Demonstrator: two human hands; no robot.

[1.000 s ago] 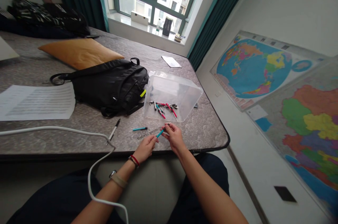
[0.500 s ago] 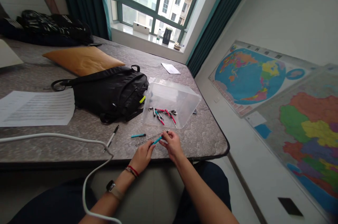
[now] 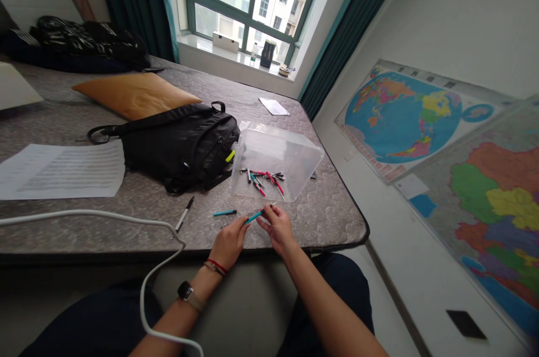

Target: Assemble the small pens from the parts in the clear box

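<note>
A blue pen [image 3: 254, 216] with a dark end is held between both hands above the front edge of the mattress. My left hand [image 3: 230, 241] pinches its lower left end. My right hand [image 3: 278, 228] has its fingers closed round the dark upper right end. Left of the hands lies another blue pen [image 3: 224, 213] with a black end. Farther left rests a white pen with a black cap [image 3: 185, 214]. Just beyond my hands stands a clear plastic box [image 3: 301, 169], with several red, black, white and blue pens [image 3: 269, 177] inside.
A black backpack [image 3: 181, 143] lies left of the box, with an orange-brown pillow-like piece [image 3: 138, 93] behind it. Printed paper [image 3: 63, 172] rests on the mattress [image 3: 332, 222]. A white cable [image 3: 145, 289] hangs across the front left. Maps [image 3: 404, 115] cover the right wall.
Both hands still hold the blue pen, with its dark end now tilted slightly less steeply. The whole view has shifted a little; the other objects stay in place.
</note>
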